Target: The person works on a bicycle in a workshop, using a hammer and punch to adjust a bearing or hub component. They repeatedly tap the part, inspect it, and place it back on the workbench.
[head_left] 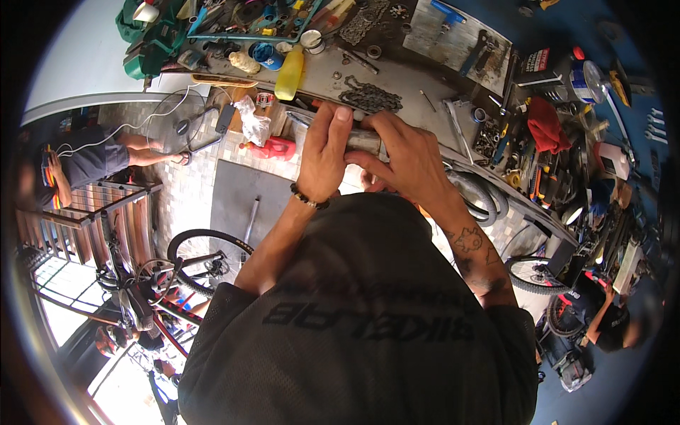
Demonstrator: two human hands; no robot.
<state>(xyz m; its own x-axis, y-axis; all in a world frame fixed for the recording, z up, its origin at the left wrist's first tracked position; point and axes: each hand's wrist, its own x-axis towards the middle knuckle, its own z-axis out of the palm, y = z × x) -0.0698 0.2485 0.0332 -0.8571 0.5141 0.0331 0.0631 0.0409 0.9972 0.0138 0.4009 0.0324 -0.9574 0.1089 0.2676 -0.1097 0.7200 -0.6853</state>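
At the front edge of the workbench (434, 124), both hands are close together on a silvery metal object (365, 141), part of which reaches out to the upper left. My left hand (324, 149) has its fingers closed round it, thumb pointing up. My right hand (409, 156) grips it from the right, with bent fingers over the top and thumb across the near side. My hands hide much of the object, so I cannot tell what it is. Just beyond them on the bench lie a bike chain (372, 95) and a yellow bottle (289, 74).
Tools crowd the bench, with a red cloth (544, 124) at right. A red container (271, 147) stands below at left. Bicycles (134, 283) stand at lower left. One person (85, 166) is at far left, another (613, 322) at lower right. Grey tubes (482, 198) hang beside the bench.
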